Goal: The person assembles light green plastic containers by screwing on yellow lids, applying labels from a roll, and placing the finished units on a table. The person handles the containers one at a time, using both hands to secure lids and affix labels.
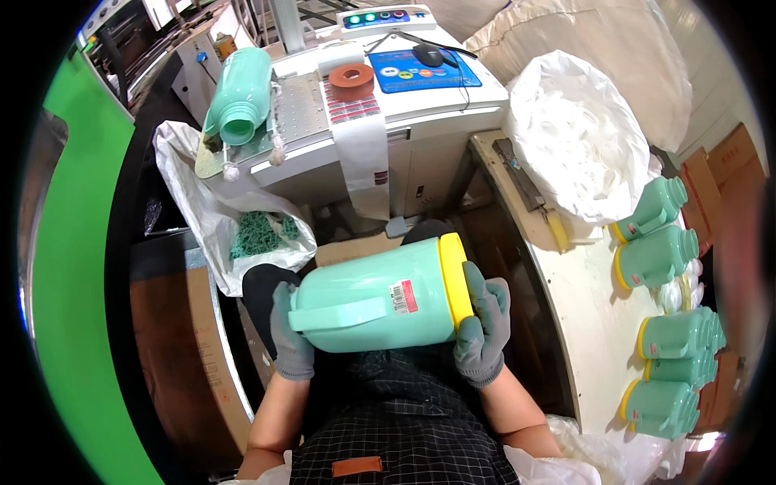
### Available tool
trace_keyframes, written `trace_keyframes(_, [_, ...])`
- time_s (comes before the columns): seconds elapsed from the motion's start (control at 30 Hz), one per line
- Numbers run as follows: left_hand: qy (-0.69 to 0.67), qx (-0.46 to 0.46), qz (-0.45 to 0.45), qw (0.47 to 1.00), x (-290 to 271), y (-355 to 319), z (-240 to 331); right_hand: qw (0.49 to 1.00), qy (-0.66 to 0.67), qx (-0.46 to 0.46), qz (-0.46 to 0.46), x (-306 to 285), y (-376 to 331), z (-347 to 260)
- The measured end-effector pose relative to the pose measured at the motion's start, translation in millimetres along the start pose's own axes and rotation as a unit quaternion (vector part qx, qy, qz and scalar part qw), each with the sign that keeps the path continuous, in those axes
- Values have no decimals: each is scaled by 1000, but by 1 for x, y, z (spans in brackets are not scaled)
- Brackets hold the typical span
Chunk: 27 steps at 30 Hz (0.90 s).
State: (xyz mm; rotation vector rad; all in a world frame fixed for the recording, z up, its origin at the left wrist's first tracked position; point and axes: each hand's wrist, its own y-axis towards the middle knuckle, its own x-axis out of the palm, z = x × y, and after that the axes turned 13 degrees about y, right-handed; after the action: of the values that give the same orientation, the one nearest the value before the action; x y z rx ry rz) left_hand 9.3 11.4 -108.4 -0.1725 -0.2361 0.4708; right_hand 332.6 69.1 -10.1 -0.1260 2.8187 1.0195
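Observation:
Across my lap lies a mint-green plastic jug body point(372, 299) with a side handle, a barcode sticker and a yellow ring point(457, 279) around its right end. My left hand point(289, 333), in a grey glove, grips the jug's left end beside the handle. On the other end, my gloved right hand point(483, 325) has its thumb and fingers pressed around the yellow ring. The jug is held sideways, with its mouth out of sight behind my left hand.
Another green jug point(241, 97) lies on the machine bench, near a sticker strip point(356, 121) and brown tape roll point(352, 82). A bag of white rings point(574, 145) stands right, beside jugs with yellow bases point(659, 257). Left is a sack of green scraps point(260, 233).

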Motion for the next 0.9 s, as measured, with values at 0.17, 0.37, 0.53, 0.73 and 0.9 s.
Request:
trace_keyframes(0.17, [145, 156, 67, 975, 16, -14, 22, 998, 52, 15, 25, 1, -3, -3])
trace_keyframes(0.37, [-40, 63, -44, 996, 18, -7, 45, 924, 303, 227, 61, -42, 59, 15])
trace_keyframes(0.53, [-41, 81, -47, 995, 41, -12, 51, 894, 362, 238, -115, -28, 63, 34])
trace_keyframes(0.73, [-55, 38, -62, 996, 36, -8, 71, 882, 386, 249, 101, -84, 46, 58])
trace_keyframes(0.9, [9, 80, -95, 992, 18, -2, 41, 875, 401, 262, -66, -38, 38, 30])
